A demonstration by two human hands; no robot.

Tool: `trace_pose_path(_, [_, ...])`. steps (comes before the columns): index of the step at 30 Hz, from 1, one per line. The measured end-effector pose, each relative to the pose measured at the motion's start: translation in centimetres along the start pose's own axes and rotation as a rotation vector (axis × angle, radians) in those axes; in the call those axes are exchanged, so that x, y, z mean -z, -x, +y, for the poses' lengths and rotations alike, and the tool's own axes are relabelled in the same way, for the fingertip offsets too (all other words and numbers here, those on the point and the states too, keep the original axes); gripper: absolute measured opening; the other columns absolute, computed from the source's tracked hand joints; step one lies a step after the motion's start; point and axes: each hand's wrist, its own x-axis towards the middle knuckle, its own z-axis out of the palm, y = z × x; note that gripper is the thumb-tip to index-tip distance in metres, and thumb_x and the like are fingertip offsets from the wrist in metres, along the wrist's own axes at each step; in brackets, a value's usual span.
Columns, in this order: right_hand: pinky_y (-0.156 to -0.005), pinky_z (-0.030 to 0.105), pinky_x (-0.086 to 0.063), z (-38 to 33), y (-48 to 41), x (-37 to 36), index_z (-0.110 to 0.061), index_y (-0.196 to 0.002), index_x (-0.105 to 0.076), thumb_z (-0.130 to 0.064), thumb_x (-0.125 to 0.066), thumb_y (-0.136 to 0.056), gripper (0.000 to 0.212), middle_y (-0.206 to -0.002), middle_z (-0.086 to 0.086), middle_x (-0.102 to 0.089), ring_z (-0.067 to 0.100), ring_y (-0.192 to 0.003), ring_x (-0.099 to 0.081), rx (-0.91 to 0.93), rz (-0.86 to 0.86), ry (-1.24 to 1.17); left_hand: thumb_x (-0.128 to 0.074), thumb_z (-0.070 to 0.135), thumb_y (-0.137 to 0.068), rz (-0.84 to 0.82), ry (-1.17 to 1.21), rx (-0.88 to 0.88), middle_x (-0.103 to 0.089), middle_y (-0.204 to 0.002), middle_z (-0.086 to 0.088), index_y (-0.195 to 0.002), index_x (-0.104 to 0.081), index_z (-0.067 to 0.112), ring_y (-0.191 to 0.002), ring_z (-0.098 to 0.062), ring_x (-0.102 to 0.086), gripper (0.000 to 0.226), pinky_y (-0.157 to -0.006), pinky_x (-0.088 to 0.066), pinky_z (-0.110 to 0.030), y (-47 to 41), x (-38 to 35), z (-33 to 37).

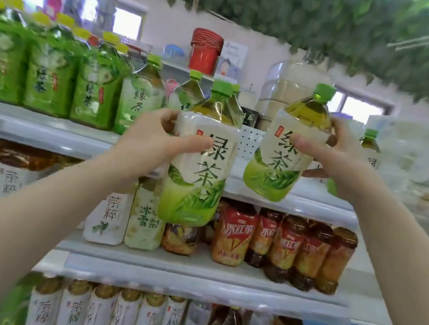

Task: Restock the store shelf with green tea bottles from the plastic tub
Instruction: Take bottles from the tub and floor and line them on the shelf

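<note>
Two green tea bottles raised to the top shelf, one in each hand.

The left bottle (198, 165) hangs upright before the top shelf (42, 126), the left hand (152, 137) clamped round its upper label, thumb across the front. The right bottle (284, 151) tilts with its cap leaning right, the right hand (344, 153) wrapped round its shoulder. Both are in the air, near the gap between the shelved green tea row (138, 97) on the left and a lone bottle (367, 149) far right. The plastic tub is out of view. Set down tilted, the right bottle could topple; pushed in too wide, either could knock a neighbour over or off the edge onto the iced tea bottles (287, 246) below.
</note>
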Motion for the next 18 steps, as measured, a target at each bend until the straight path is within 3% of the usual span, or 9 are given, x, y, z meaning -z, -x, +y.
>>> trace_pose_path(4, [-0.071, 0.045, -0.062, 0.9, -6.2, -0.1, -0.025, -0.139, -0.038, -0.029, -0.081, -0.078, 0.075, -0.113, 0.0, -0.066, 0.021, -0.097, -0.068, 0.052, -0.053, 0.016, -0.087, 0.049, -0.051, 0.045, 0.027, -0.019, -0.076, -0.094, 0.004, -0.104, -0.069, 0.023, -0.086, -0.015, -0.073, 0.061, -0.084, -0.059, -0.045, -2.7, -0.6, 1.8])
trace_pose_path(8, [-0.072, 0.049, -0.061, 3.2, -10.7, -0.7, -0.03, -0.142, -0.038, -0.035, -0.082, -0.076, 0.08, -0.119, 0.003, -0.065, 0.026, -0.1, -0.067, 0.019, -0.108, 0.032, -0.084, 0.038, -0.066, 0.104, 0.029, -0.021, -0.075, -0.096, 0.004, -0.109, -0.068, 0.02, -0.08, -0.01, -0.073, 0.049, -0.068, -0.059, -0.028, -4.7, -1.3, 2.7])
trace_pose_path(10, [-0.073, 0.052, -0.061, 4.6, -12.4, -1.1, -0.031, -0.14, -0.04, -0.034, -0.083, -0.076, 0.077, -0.117, 0.002, -0.066, 0.027, -0.1, -0.068, 0.0, -0.141, 0.046, -0.083, 0.034, -0.07, 0.121, 0.028, -0.032, -0.076, -0.094, 0.004, -0.109, -0.068, 0.019, -0.079, -0.01, -0.073, 0.044, -0.066, -0.058, -0.027, -5.5, -1.7, 2.5])
trace_pose_path(15, [-0.074, 0.051, -0.061, 7.1, -15.4, -1.7, -0.032, -0.138, -0.043, -0.028, -0.078, -0.082, 0.066, -0.112, 0.003, -0.069, 0.026, -0.098, -0.069, -0.031, -0.244, 0.025, -0.085, 0.037, -0.066, 0.121, 0.05, 0.012, -0.076, -0.093, 0.002, -0.105, -0.07, 0.02, -0.08, -0.018, -0.074, 0.046, -0.073, -0.061, -0.041, -7.1, -2.5, 1.9])
trace_pose_path(18, [-0.073, 0.048, -0.061, 7.8, -17.1, -2.3, -0.038, -0.132, -0.043, -0.031, -0.077, -0.083, 0.06, -0.111, 0.001, -0.069, 0.023, -0.097, -0.069, -0.058, -0.286, 0.019, -0.082, 0.042, -0.055, 0.124, 0.096, 0.022, -0.076, -0.093, 0.0, -0.106, -0.07, 0.018, -0.081, -0.018, -0.074, 0.058, -0.07, -0.06, -0.035, -7.8, -3.0, 1.6])
